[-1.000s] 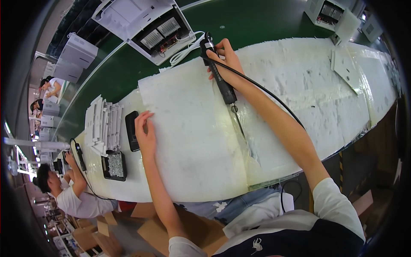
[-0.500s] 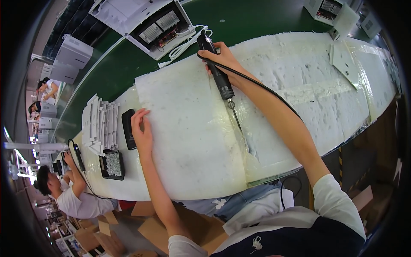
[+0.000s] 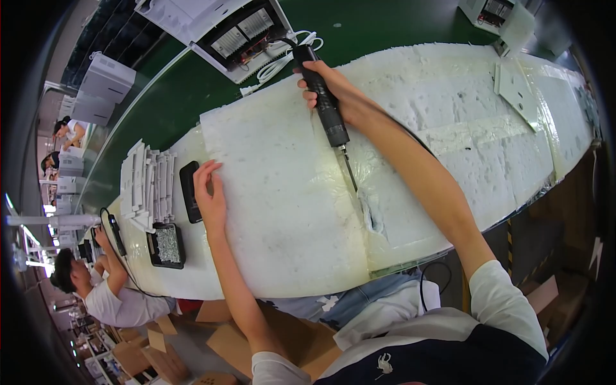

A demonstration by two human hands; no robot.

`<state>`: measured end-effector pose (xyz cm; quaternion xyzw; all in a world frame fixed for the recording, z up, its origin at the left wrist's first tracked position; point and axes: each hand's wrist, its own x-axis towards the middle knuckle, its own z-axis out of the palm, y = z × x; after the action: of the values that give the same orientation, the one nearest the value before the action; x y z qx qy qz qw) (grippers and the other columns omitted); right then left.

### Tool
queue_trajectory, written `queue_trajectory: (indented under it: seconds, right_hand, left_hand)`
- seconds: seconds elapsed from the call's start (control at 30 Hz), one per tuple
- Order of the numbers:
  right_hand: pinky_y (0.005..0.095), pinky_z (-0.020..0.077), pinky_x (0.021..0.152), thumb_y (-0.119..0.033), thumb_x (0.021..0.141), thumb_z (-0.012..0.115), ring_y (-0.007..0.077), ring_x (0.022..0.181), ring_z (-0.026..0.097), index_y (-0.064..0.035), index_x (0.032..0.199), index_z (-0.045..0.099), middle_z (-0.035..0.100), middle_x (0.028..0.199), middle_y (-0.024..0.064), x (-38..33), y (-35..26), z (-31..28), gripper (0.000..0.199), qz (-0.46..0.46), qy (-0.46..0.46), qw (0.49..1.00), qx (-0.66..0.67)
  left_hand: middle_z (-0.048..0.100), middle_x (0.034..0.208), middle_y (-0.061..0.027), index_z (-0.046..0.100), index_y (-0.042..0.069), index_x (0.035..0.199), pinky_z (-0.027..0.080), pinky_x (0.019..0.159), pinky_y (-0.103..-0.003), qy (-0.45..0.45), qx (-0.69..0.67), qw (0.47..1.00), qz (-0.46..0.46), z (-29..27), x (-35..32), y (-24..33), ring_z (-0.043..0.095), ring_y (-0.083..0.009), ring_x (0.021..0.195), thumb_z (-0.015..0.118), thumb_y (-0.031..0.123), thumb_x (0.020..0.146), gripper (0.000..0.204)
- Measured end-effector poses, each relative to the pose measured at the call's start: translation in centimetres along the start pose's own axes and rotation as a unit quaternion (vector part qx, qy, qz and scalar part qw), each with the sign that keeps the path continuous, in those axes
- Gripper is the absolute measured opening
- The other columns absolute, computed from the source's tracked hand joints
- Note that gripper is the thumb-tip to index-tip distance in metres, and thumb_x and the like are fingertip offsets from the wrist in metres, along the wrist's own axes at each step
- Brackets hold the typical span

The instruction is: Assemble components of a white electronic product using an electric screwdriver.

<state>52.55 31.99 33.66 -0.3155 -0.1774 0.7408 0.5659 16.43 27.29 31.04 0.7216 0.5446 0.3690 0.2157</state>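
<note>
My right hand (image 3: pixel 337 95) is wrapped round a black electric screwdriver (image 3: pixel 328 115), which is tilted over the padded worktop with its long thin bit pointing down toward me. The bit's tip is by a torn spot in the padding (image 3: pixel 373 218); whether it touches, I cannot tell. My left hand (image 3: pixel 210 192) rests on the worktop with fingers loosely bent and apart, holding nothing. Right beside it lies a black phone-like slab (image 3: pixel 190 191), partly hidden by my fingers. Left of that are a stack of white plastic strips (image 3: pixel 149 186) and a black tray (image 3: pixel 182 255) of small metal screws.
Beyond the padding (image 3: pixel 276 212), an opened white appliance housing (image 3: pixel 221 67) with a coiled white cable (image 3: pixel 277 66) sits on a green conveyor (image 3: pixel 359 38). A flat white panel (image 3: pixel 515 96) lies at right. Another person (image 3: pixel 115 289) works at left.
The screwdriver has turned in my right hand, and its cord has swung from across the front of my forearm to behind it. My left hand stays by the black slab.
</note>
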Motion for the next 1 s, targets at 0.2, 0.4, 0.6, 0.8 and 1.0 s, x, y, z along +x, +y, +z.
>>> queue_trajectory:
  seconds: [0.2, 0.4, 0.6, 0.8, 1.0]
  right_hand:
    - [0.0221, 0.0402, 0.045, -0.036, 0.101, 0.061, 0.0086, 0.056, 0.048, -0.0057, 0.117, 0.052, 0.055, 0.081, 0.0039, -0.4, -0.7, 0.6, 0.035, -0.024, -0.074, 0.996, 0.046]
    - [0.0234, 0.0409, 0.044, -0.035, 0.098, 0.066, 0.0092, 0.053, 0.05, -0.0032, 0.105, 0.056, 0.055, 0.077, 0.0049, -1.8, -2.4, 0.7, 0.034, -0.082, 0.009, 0.994, -0.068]
    - [0.0232, 0.0402, 0.043, -0.036, 0.098, 0.065, 0.0091, 0.052, 0.049, -0.0011, 0.107, 0.055, 0.055, 0.075, 0.0042, -1.4, -1.8, 2.1, 0.037, -0.112, 0.02, 0.985, -0.132]
    - [0.023, 0.0389, 0.042, -0.034, 0.099, 0.064, 0.0097, 0.051, 0.048, -0.0017, 0.103, 0.051, 0.056, 0.076, 0.0055, -0.3, -1.8, 1.8, 0.036, -0.094, -0.043, 0.991, -0.082]
    - [0.023, 0.0411, 0.042, -0.033, 0.098, 0.065, 0.0102, 0.052, 0.05, -0.0028, 0.096, 0.048, 0.058, 0.076, 0.0076, 1.0, -2.1, 0.6, 0.035, -0.112, -0.027, 0.987, -0.114]
  left_hand:
    - [0.059, 0.129, -0.0082, 0.067, 0.005, 0.117, 0.045, 0.096, -0.032, 0.044, 0.068, 0.995, 0.057, -0.5, -0.3, 0.8, 0.057, -0.0212, 0.115, 0.052, 0.006, 0.099, 0.023]
    - [0.057, 0.136, -0.0125, 0.064, 0.004, 0.123, 0.038, 0.11, -0.044, -0.015, 0.078, 0.98, 0.18, 2.7, -1.8, 10.7, 0.052, -0.0325, 0.127, 0.054, 0.009, 0.096, 0.03]
    - [0.036, 0.159, -0.0132, 0.041, 0.005, 0.15, 0.017, 0.12, -0.059, -0.284, 0.098, 0.922, 0.246, 7.7, -8.9, 16.4, 0.028, -0.0372, 0.149, 0.06, 0.03, 0.091, 0.067]
    - [0.028, 0.163, -0.0104, 0.035, 0.008, 0.155, 0.012, 0.119, -0.066, -0.287, 0.163, 0.911, 0.247, 8.7, -9.8, 16.0, 0.021, -0.0366, 0.152, 0.057, 0.042, 0.091, 0.075]
    - [0.032, 0.161, -0.0103, 0.039, 0.009, 0.153, 0.01, 0.12, -0.065, -0.283, 0.174, 0.907, 0.259, 8.6, -9.8, 15.9, 0.022, -0.0369, 0.151, 0.056, 0.041, 0.09, 0.073]
